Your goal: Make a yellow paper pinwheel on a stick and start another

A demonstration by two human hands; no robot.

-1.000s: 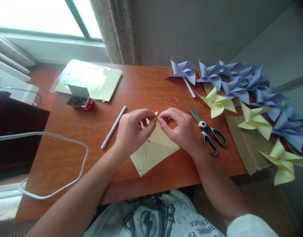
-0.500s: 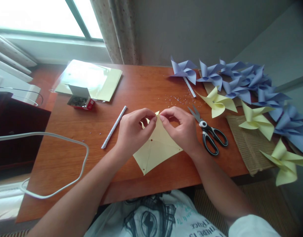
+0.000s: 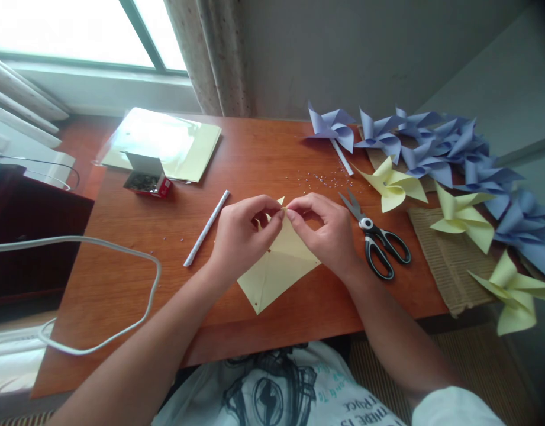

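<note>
Left hand: the left hand (image 3: 236, 236) was closed in a pinch, thumb and forefinger nipping the far corner of the yellow paper square (image 3: 276, 269).
Right hand: the right hand (image 3: 328, 234) was likewise pinched shut on that same corner, its fingertips touching those of the left.
Paper: the square lay flat on the wooden table (image 3: 254, 154) just under and in front of both hands, one point toward the person, creased along its diagonals, with small holes at its centre and near corner; only the far tip was lifted.
Step in hand: by my judgement, a cut corner was being curled toward the middle, an early stage of shaping a pinwheel.
Next move calls for: a light, steady pinch that bends the tip without creasing it, while the rest of the sheet stays flat.
Right of the hands: the scissors (image 3: 379, 239) lay close beside the right wrist, blades pointing away; beyond them were yellow pinwheels (image 3: 394, 184) and blue pinwheels (image 3: 427, 148) along the table's right edge.
Left of the hands: a rolled paper stick (image 3: 206, 228) lay near the left hand; farther off sat a small open box of pins (image 3: 145, 177) and a sheaf of yellow sheets (image 3: 165, 142).
Edges: the near table edge ran just below the paper's point.
Open room: bare wood lay ahead of the fingers and to the left wrist's outer side, where a white cable (image 3: 99, 284) looped.
</note>
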